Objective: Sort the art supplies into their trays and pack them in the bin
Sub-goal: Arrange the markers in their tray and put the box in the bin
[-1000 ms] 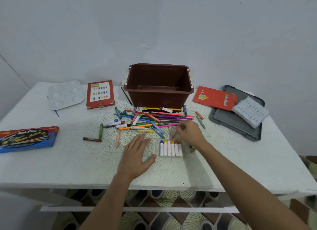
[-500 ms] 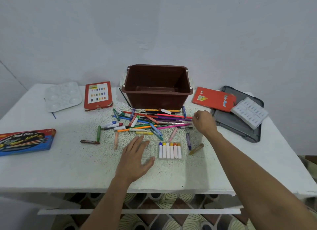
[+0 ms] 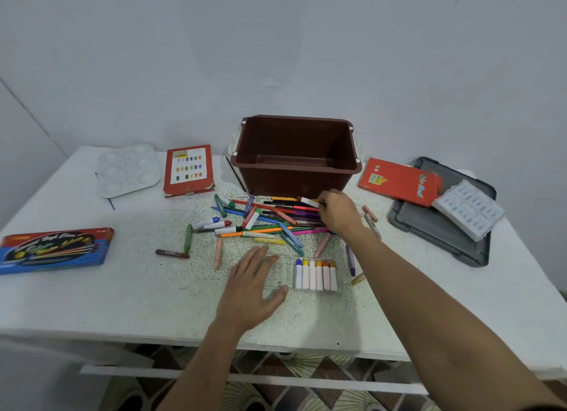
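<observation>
Early days on the tabletop (image 3: 122, 303): brown bin (image 3: 294, 183) at back edge is empty, loose pile (image 3: 270, 220) of crayons & markers just in front. Clear tray (image 3: 285, 272) nr front edge holds six crayons, rest bare. Left hand (image 3: 251, 288) lies flat on tray; right hand (image 3: 339, 211) pinches white-wrapped crayon (image 3: 309, 201) by bin.

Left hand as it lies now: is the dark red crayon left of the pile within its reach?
Probably yes. The left hand rests flat on the clear tray, holding nothing; the dark red crayon lies on bare table to its left, only a peach crayon lying between.
</observation>
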The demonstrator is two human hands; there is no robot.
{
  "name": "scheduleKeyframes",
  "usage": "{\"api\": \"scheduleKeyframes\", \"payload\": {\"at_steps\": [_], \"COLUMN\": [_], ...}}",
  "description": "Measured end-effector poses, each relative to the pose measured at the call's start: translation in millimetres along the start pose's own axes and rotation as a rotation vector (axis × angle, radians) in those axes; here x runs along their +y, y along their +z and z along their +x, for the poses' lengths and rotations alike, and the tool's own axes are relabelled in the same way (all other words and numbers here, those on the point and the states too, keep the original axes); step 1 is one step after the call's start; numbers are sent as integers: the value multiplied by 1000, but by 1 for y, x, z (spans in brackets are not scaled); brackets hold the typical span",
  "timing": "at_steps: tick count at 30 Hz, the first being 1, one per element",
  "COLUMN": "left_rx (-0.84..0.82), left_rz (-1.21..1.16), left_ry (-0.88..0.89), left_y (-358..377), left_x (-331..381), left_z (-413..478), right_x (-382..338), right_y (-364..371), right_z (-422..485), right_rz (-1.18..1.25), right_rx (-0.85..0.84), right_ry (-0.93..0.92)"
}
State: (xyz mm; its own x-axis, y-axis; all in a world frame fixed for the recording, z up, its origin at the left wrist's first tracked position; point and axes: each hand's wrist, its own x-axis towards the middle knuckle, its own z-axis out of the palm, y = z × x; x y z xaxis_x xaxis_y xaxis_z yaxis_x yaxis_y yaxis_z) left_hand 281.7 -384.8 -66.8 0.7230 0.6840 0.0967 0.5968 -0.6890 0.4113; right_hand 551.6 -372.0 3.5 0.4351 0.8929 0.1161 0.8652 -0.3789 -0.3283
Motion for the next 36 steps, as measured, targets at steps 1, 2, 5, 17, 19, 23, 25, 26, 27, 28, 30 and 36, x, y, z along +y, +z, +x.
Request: {"api": "scheduleKeyframes", "payload": {"at_steps": [1,2,5,17,19,23,25,26,27,28,30,36], "left_rx": [3,8,18,44,51,51,49,43,39,33,28,32], "left_rz": [-2,-5,-11,-2,-5,-10,-15,-17,-16,-10,1,-11], "left_ry": [1,3,6,25,26,25,23,20,17,15,15,16], "left_y": [0,0,1,4,4,4,3,3,2,2,1,1], "left_x": [0,0,1,-2,-3,-2,-2,-1,-1,-1,-1,0], "left_z": [0,0,0,1,1,1,1,1,1,0,0,0], "right_x": [-3,-6,-13,-12,-15,-25,-31,-34,-37,-39,-42,-39], "right_y": [2,4,10,25,24,18,14,11,8,7,7,12], "right_z": [3,5,11,15,11,-6,-19,-27,-35,-44,-61,-100], "right_rz": [-13,-26,-64,34,157,405,512,553,582,605,641,578], "right_rx": [-9,-17,-17,12,20,-4,-27,-43,-61,-82,-125,-245], "right_ry": [-13,-25,-60,49,52,27,43,53,57,57,57,27]}}
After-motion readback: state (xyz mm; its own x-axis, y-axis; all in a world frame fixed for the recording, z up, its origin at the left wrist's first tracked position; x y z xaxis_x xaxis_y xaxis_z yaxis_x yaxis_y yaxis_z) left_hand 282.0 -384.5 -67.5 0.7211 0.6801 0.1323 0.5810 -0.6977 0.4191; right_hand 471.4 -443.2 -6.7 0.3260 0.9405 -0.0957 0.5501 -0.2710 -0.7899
